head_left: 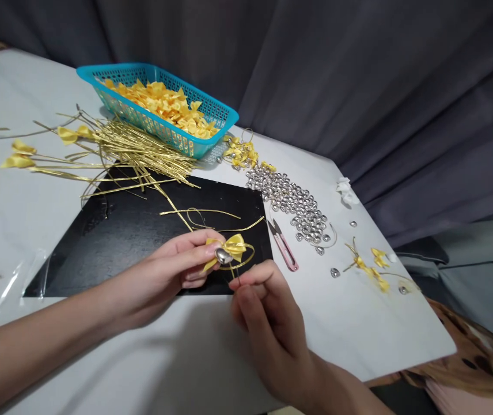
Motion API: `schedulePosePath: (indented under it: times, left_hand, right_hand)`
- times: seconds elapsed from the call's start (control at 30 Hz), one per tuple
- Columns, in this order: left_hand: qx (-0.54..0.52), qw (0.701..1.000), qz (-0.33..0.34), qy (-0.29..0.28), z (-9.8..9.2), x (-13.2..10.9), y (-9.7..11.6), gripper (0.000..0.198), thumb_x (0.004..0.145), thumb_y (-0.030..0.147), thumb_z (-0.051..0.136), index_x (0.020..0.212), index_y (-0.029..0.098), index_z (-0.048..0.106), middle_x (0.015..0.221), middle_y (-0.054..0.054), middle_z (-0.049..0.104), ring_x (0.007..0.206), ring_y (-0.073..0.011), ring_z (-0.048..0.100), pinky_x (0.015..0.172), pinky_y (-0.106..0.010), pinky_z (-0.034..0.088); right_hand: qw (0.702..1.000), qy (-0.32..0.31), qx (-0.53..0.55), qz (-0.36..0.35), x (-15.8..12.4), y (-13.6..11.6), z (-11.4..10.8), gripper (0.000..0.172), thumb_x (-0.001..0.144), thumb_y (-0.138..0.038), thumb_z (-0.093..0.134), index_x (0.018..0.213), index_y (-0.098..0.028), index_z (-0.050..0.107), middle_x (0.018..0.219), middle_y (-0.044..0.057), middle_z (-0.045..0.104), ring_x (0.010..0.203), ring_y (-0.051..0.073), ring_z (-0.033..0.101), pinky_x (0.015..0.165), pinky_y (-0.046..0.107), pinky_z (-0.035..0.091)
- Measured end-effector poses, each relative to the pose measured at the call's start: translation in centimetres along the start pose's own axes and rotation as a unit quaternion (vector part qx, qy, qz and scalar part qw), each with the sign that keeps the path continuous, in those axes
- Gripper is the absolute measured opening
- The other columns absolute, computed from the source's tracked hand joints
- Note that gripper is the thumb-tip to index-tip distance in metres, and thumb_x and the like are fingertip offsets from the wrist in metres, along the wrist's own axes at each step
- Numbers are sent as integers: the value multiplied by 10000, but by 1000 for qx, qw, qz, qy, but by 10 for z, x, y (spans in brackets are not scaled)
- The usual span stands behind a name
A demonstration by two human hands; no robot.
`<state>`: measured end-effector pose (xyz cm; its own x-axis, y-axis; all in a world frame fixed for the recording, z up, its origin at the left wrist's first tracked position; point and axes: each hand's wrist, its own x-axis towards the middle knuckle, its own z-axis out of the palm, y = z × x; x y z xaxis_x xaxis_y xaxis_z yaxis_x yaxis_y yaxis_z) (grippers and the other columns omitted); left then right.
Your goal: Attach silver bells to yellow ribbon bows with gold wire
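My left hand (177,268) pinches a small yellow ribbon bow (232,246) with a silver heart bead (221,255) at its knot, held just above the front edge of a black mat (134,230). A thin gold cord (246,259) loops around the bow. My right hand (264,311) is closed in a pinch on the cord's lower end, right below the bow. Both hands sit close together near the table's front.
A blue basket (224,115) of yellow bows stands at the back. A bundle of gold cords (143,150) lies beside it. Silver heart beads (294,204) are heaped to the right, with pink snips (284,246) near them. Finished bows (371,265) lie at the right edge.
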<state>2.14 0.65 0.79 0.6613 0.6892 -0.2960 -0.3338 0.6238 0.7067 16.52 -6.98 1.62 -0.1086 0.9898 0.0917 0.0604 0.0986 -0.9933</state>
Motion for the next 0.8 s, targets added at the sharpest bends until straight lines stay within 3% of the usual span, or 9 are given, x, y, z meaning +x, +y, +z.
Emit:
schedulePosePath:
  times: [0.3, 0.8]
  left_hand:
    - [-4, 999, -4, -41, 1, 1, -3, 261, 691, 381, 755, 685, 156, 622, 555, 63, 453, 490, -61, 220, 471, -194, 177]
    - [-6, 999, -15, -39, 2, 1, -2, 304, 671, 409, 762, 651, 157, 593, 513, 65, 430, 488, -71, 200, 468, -200, 195]
  right_hand:
    - [999, 8, -36, 8, 0, 2, 0, 87, 972, -271, 342, 914, -231, 393, 548, -93, 384, 419, 56, 312, 400, 173, 241]
    - [995, 20, -92, -17, 4, 0, -2, 110, 969, -245, 340, 888, -209, 405, 536, -94, 368, 429, 55, 297, 410, 180, 242]
